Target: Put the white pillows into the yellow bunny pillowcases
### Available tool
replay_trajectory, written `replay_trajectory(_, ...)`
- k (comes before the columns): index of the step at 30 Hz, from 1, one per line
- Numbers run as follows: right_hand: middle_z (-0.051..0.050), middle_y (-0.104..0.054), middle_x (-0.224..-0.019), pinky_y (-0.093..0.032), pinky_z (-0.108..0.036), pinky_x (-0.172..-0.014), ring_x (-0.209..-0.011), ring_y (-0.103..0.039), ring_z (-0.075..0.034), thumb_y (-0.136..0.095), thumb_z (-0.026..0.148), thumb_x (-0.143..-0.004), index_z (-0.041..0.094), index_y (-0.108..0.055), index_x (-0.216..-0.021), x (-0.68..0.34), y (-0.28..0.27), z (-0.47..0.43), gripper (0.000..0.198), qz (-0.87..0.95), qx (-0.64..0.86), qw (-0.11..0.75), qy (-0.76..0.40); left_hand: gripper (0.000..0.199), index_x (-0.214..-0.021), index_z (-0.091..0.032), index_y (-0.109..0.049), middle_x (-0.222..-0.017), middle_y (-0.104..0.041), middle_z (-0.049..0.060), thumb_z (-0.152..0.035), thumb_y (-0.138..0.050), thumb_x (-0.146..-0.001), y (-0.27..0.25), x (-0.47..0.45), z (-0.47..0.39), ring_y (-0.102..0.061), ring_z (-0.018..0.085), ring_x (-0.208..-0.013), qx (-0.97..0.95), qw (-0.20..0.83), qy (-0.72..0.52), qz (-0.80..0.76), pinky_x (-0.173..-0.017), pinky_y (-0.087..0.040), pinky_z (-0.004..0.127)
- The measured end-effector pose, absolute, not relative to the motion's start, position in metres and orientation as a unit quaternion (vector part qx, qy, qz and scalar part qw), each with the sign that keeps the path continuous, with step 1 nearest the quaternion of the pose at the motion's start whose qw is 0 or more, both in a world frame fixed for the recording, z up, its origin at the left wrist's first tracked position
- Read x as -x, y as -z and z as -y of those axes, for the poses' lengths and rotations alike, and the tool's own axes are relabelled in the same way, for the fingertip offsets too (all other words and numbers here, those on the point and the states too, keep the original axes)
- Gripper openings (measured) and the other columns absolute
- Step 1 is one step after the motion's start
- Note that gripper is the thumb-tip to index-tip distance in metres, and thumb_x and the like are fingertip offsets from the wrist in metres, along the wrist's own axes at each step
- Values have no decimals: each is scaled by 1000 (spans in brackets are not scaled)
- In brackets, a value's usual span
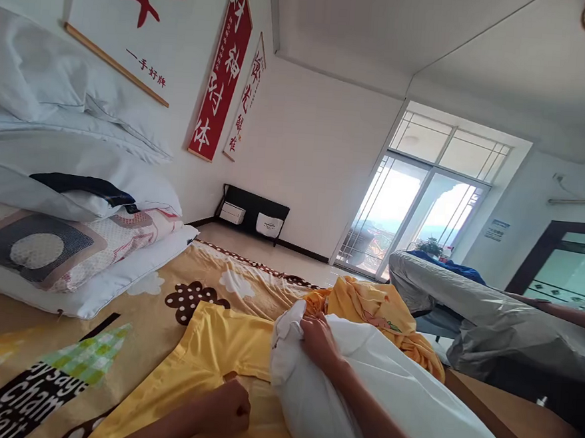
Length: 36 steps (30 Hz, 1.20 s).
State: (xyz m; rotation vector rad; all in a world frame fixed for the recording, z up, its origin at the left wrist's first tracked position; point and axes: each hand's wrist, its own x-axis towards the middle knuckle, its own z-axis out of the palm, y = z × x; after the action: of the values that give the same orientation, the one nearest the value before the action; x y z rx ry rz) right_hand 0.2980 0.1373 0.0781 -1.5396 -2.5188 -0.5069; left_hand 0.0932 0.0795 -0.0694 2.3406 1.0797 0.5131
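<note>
A white pillow slants across the lower right, with its near end bunched up. My right hand is closed on that bunched corner, fingers wrapped over it. Left of the pillow, a shiny yellow pillowcase is spread flat on the patterned sheet. My left hand is a fist at the pillowcase's edge, seemingly gripping the fabric; the fingertips are hidden. The pillow's end lies over part of the yellow cloth.
A stack of pillows rises on the left. Behind my right hand lies a crumpled orange-yellow cloth. The patterned sheet covers the surface. Another grey-covered table stands at right, with a person's arm over it.
</note>
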Motion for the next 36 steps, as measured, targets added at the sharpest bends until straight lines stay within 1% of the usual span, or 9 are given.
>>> replay_trajectory(5, -5, -70, -86, -32, -29, -83, -83, -60, -17, -45, 3, -55, 17, -60, -69, -297, -49, -140, 25, 857, 499, 52, 117, 31, -42, -17, -29, -40, -21, -5, -17, -50, -65, 53, -91, -77, -26, 9, -43, -864, 328, -157, -347, -52, -32, 26)
replay_trajectory(9, -2, -70, -84, -32, -29, -85, -82, -59, -16, -46, 4, -54, 18, -58, -69, -286, -20, -131, 23, 881, 465, 6, 85, 10, -60, -21, -62, -51, -54, 4, -21, -56, -68, 53, -93, -88, -52, 20, -52, -862, 207, -152, -438, -58, -45, 35)
replay_trajectory(12, -2, -69, -81, -33, -28, -83, -78, -57, -15, -49, 6, -54, 18, -55, -66, -279, -16, -129, 17, 890, 448, -27, 77, 29, -90, -14, -72, -83, -68, 19, -12, -59, -64, 58, -99, -99, -63, 36, -79, -854, 137, -89, -494, -65, -49, 45)
replay_trajectory(15, -3, -66, -75, -35, -28, -80, -77, -55, -16, -52, 8, -57, 18, -54, -63, -276, -20, -125, 12, 895, 436, -57, 77, 44, -108, -10, -69, -111, -63, 26, -15, -66, -64, 59, -107, -109, -58, 44, -103, -849, 124, -88, -505, -80, -47, 54)
replay_trajectory(18, -3, -65, -73, -36, -27, -79, -80, -55, -17, -53, 9, -61, 19, -57, -65, -270, -21, -115, 11, 903, 414, -85, 79, 69, -132, -14, -53, -127, -55, 23, -22, -72, -65, 56, -110, -118, -51, 42, -115, -838, 113, -109, -523, -93, -42, 52)
replay_trajectory(22, -3, -67, -77, -37, -26, -81, -80, -57, -16, -55, 11, -65, 18, -62, -71, -259, -19, -107, 12, 914, 378, -121, 77, 59, -144, -16, -37, -139, -47, 20, -16, -46, -86, 49, -109, -124, -46, 34, -124, -828, 100, -152, -530, -99, -39, 44)
replay_trajectory(30, -10, -70, -88, -36, -33, -89, -86, -64, -20, -55, 9, -70, 13, -68, -87, -248, -3, -130, 21, 901, 392, -148, 108, 48, -133, -14, -51, -127, -55, 21, -9, -35, -88, 42, -107, -116, -54, 33, -114, -822, 99, -187, -529, -93, -42, 44)
replay_trajectory(33, -12, -69, -98, -37, -35, -89, -93, -63, -22, -54, 13, -77, 13, -67, -95, -242, 4, -140, 23, 897, 405, -140, 111, 35, -107, -4, -66, -101, -64, 25, -14, -42, -84, 34, -105, -103, -61, 37, -97, -831, 100, -178, -517, -83, -45, 47)
replay_trajectory(36, -13, -68, -105, -37, -37, -90, -98, -62, -23, -46, 12, -84, 13, -67, -101, -237, 6, -151, 27, 886, 430, -120, 122, 18, -75, -10, -72, -77, -68, 19, -21, -58, -73, 25, -104, -81, -64, 34, -79, -873, 100, -127, -461, -78, -46, 45)
